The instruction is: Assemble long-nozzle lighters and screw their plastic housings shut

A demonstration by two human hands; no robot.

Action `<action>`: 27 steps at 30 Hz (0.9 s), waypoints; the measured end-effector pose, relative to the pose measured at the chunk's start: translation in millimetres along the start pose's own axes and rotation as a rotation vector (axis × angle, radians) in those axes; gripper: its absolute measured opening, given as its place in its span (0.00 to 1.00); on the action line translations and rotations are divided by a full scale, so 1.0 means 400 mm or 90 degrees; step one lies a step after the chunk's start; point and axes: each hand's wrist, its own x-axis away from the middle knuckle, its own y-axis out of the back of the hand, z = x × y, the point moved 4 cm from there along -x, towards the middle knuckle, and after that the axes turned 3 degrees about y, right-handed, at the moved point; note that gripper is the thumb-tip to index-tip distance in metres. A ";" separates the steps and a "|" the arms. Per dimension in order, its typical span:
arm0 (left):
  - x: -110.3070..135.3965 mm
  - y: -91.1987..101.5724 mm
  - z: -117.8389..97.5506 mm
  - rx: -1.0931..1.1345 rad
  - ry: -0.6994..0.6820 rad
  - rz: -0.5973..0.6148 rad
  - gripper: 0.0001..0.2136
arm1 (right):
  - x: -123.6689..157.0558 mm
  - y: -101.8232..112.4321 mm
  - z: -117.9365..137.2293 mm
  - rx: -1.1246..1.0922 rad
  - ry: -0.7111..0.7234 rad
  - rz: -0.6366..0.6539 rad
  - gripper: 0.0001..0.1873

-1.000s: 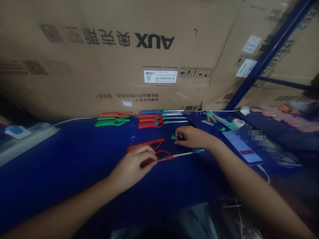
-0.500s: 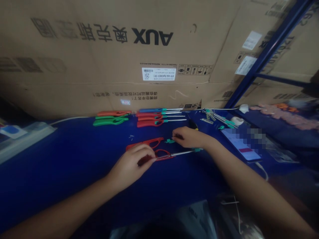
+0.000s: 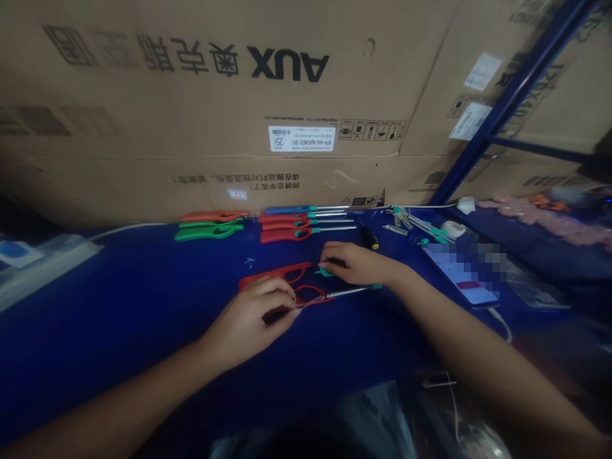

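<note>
**Both hands down on the open red lighter parts**

Your left hand (image 3: 248, 319) lies low on the blue table (image 3: 143, 287), its grip closed over the rear of the red handle (image 3: 313, 296). The handle's metal tube (image 3: 349, 292) points right. Pressed flat like this, the handle looks pinned so that it cannot slide or roll.

Your right hand (image 3: 354, 262) rests just beyond the tube, its grip pinched shut on a small teal piece (image 3: 325, 273). The piece sits at the table surface, just beside the front end of the loose red shell (image 3: 277, 275), which lies flat and parallel to the handle. I cannot tell whether piece and shell touch.

Further back, red and blue lighters (image 3: 306, 223) and green ones (image 3: 208, 231) lie in neat rows against the cardboard box (image 3: 239, 127), probably sorted by colour. A screwdriver (image 3: 369, 238), spare tubes (image 3: 421, 226) and a phone (image 3: 459, 271) lie to your right, within reach.
</note>
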 end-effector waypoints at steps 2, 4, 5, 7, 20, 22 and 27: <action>0.000 -0.002 0.005 0.005 0.003 -0.012 0.06 | -0.005 -0.011 -0.004 0.052 -0.024 0.000 0.12; 0.000 -0.003 0.012 0.010 0.006 -0.030 0.05 | -0.006 -0.014 -0.009 0.116 -0.060 -0.014 0.11; -0.001 -0.004 0.015 0.013 0.007 -0.039 0.04 | -0.006 -0.012 -0.010 0.145 -0.078 -0.023 0.11; -0.001 -0.006 0.021 0.020 0.008 -0.050 0.03 | -0.002 -0.001 -0.010 0.176 -0.103 -0.049 0.11; -0.003 0.006 0.026 -0.098 0.010 -0.064 0.08 | 0.022 0.033 0.011 -0.009 -0.060 0.027 0.05; -0.002 0.004 0.029 -0.092 0.012 -0.064 0.08 | 0.024 0.039 0.032 -0.049 -0.035 0.032 0.06; -0.001 0.000 0.031 -0.066 0.009 -0.069 0.09 | 0.015 0.017 0.089 -0.095 0.032 0.066 0.03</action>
